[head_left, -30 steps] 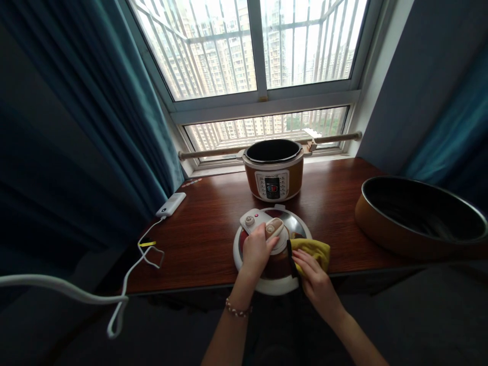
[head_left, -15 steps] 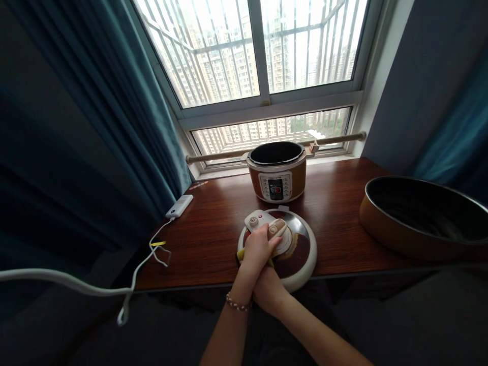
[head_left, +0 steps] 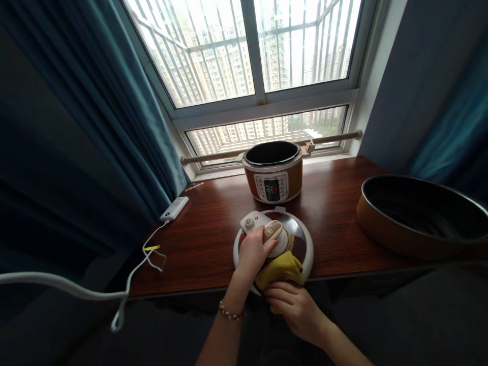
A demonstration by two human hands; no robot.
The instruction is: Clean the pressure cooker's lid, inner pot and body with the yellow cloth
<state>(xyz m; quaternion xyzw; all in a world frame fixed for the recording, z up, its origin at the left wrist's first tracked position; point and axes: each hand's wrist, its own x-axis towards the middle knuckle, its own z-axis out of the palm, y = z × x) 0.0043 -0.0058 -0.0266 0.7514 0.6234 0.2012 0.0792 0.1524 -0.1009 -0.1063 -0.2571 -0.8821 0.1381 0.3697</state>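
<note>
A round pressure cooker lid (head_left: pixel 301 231) with a pale rim and shiny top lies at the table's front edge. My left hand (head_left: pixel 252 254), with a braided bracelet at the wrist, is closed on the lid's beige handle (head_left: pixel 273 231). In my right hand (head_left: pixel 293 307) is a yellow cloth (head_left: pixel 281 268), pressed on the near part of the lid. The fingers of that hand are bunched round the cloth at the front rim. Behind the lid stands the cooker body (head_left: pixel 272 173), uncovered, its dark inner pot showing and its control panel facing me.
A large brown pan with a dark inside (head_left: pixel 419 216) stands on the right of the wooden table (head_left: pixel 206 239). At the left lie a white power bank (head_left: pixel 174 208) and a white cable (head_left: pixel 131 279). A barred window and blue curtains (head_left: pixel 125 101) are behind.
My right hand has come out from under my left wrist and moved right along the lid's near side with the yellow cloth. My left hand stays at the handle. The view has shifted slightly.
</note>
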